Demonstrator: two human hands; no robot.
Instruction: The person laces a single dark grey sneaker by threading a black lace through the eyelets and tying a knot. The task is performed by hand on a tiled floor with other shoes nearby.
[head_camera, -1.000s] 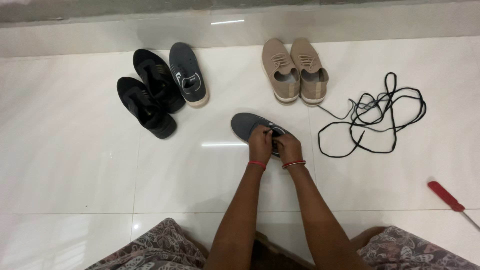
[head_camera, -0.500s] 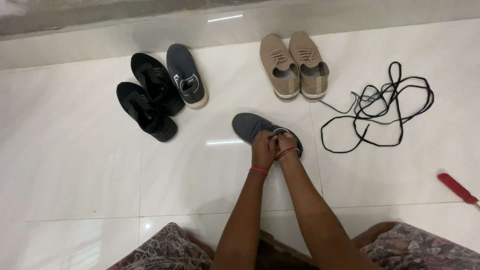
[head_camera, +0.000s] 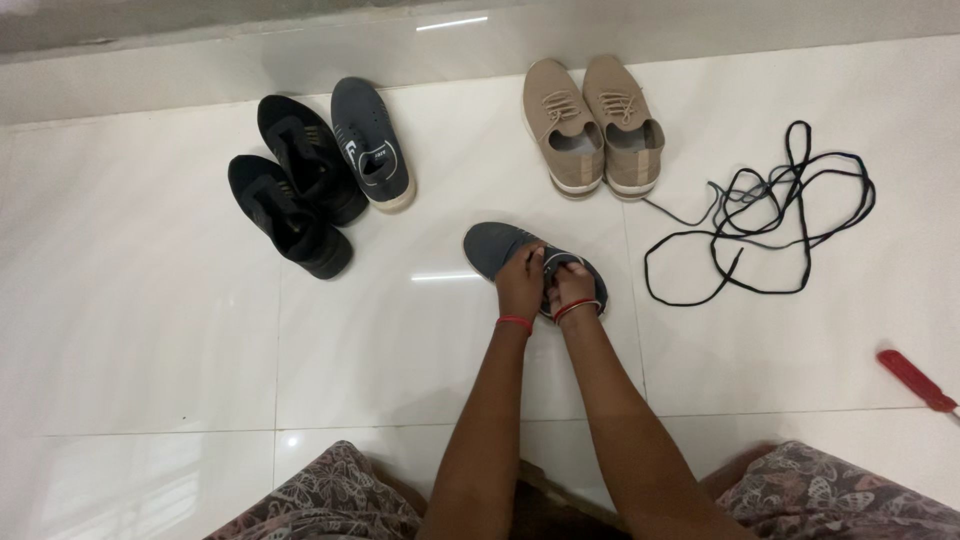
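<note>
Both hands pinched on grey shoe (head_camera: 492, 246) at lace eyelets: left hand (head_camera: 521, 285), right hand (head_camera: 571, 290) beside it. Lace itself too small to tell. Best keep shoe pinned flat, fingers close to holes, pull evenly.

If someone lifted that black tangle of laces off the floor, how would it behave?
The black laces lie in loose, thin loops, so they would likely hang limp and probably weigh little. The loops cross one another, so they may snag or knot. On the glossy white floor they would probably slide easily.

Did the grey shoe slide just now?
No. The grey shoe sits at the same spot left of the floor seam, below the beige shoes; only the camera shifted.
</note>
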